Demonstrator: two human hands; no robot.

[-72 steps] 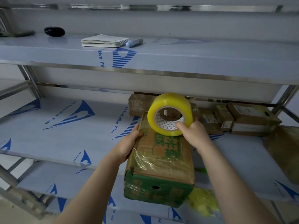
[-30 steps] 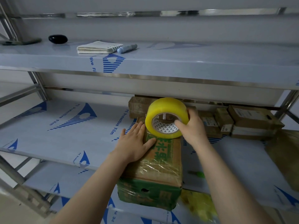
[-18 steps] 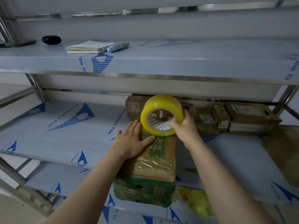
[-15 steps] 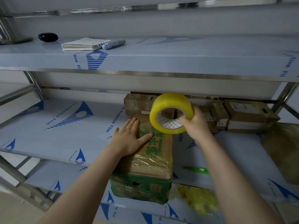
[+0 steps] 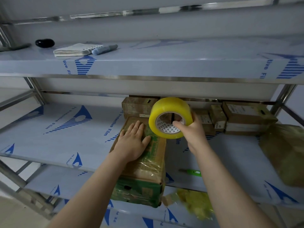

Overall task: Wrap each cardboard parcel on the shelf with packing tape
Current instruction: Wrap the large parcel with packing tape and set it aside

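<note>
Changed: left hand (image 5: 131,143) now lies flat on the parcel (image 5: 148,168), fingers straight; 2.4 s ago it cupped the left edge. The right hand (image 5: 192,130) grips the tape roll (image 5: 171,109), thumb in the core, at 1 o'clock from the left hand, by the parcel's far-right corner; earlier it was over the far end. The parcel sits on the shelf (image 5: 65,129), long axis 6–12 o'clock, green end overhanging the front edge. Roll hole faces 6 o'clock.

Our left hand (image 5: 131,143), just left of the frame's centre, and our right hand (image 5: 192,132), just right of it, are bare. Our left forearm (image 5: 92,186), at the lower left, and our right forearm (image 5: 227,186), at the lower right, are bare and smooth down to the bottom edge, where they look broadest. Anything we wear higher up lies outside the picture.
</note>
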